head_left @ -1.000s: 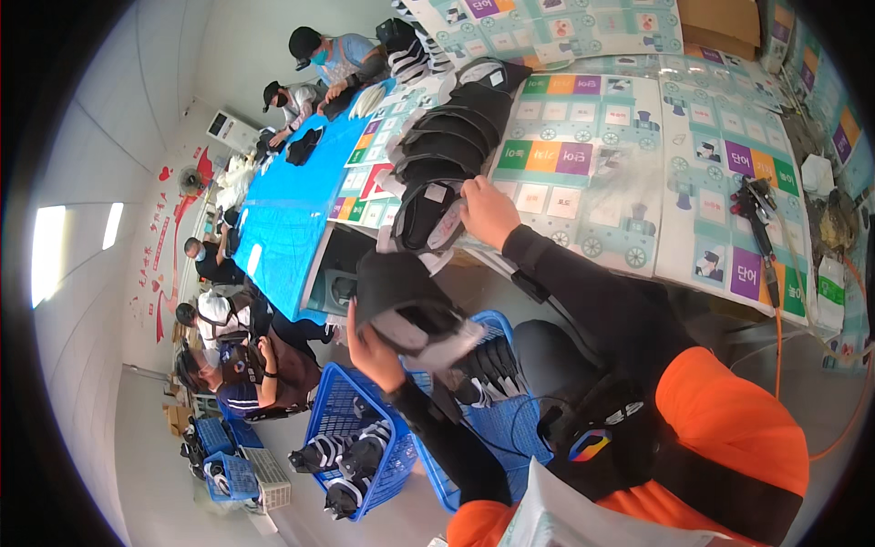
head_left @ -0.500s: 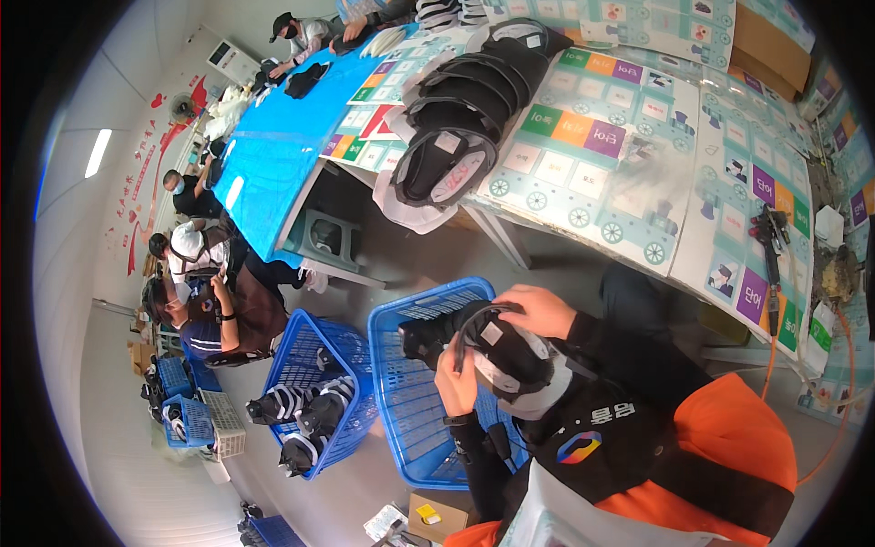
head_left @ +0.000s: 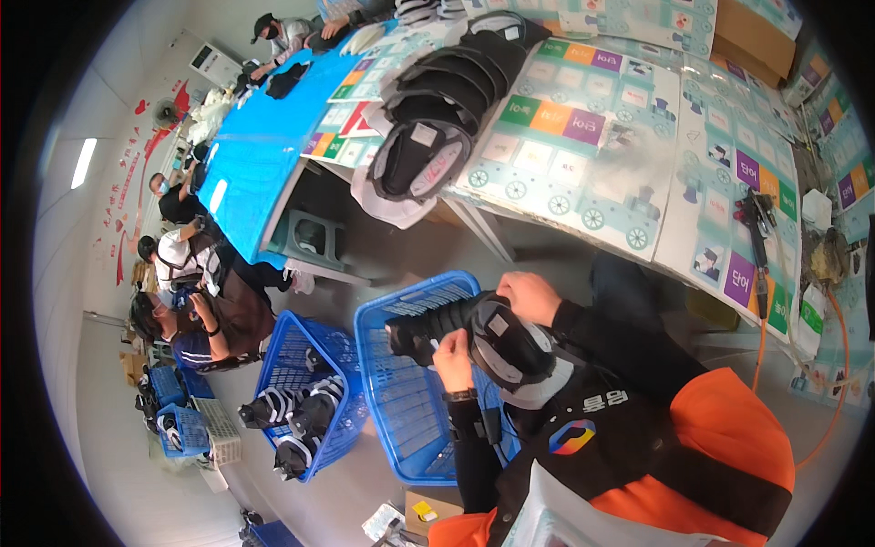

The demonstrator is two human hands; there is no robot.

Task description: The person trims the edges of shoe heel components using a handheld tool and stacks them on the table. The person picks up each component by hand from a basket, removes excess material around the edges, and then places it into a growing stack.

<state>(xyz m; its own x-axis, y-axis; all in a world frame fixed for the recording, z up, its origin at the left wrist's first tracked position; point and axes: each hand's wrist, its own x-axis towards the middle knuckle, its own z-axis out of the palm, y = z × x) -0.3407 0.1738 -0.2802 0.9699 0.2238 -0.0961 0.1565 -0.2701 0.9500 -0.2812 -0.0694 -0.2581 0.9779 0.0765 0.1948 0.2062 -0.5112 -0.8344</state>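
Note:
In front of my body a black cap (head_left: 518,351) with a grey-white brim is tipped up, its inside and a pale label showing. My left hand (head_left: 453,363) pinches its left rim between thumb and fingers. On the far rim, my right hand (head_left: 532,299) is closed, its fingertips partly hidden. Beyond the cap, a row of nested black caps (head_left: 421,334) reaches over the large blue basket (head_left: 372,401); whether it joins the cap in my hands, I cannot tell.
A long nested stack of black caps (head_left: 428,155) lies on the covered table (head_left: 547,196). Another blue basket (head_left: 333,438) holds several black-and-white caps. An orange hose (head_left: 761,356) hangs at the right beside a tool (head_left: 755,223). Several people sit along the blue-topped table (head_left: 260,155).
The cap has turned so its inside faces up more openly. My left hand has shifted slightly along the left rim, and my right hand has drawn back to the far rim.

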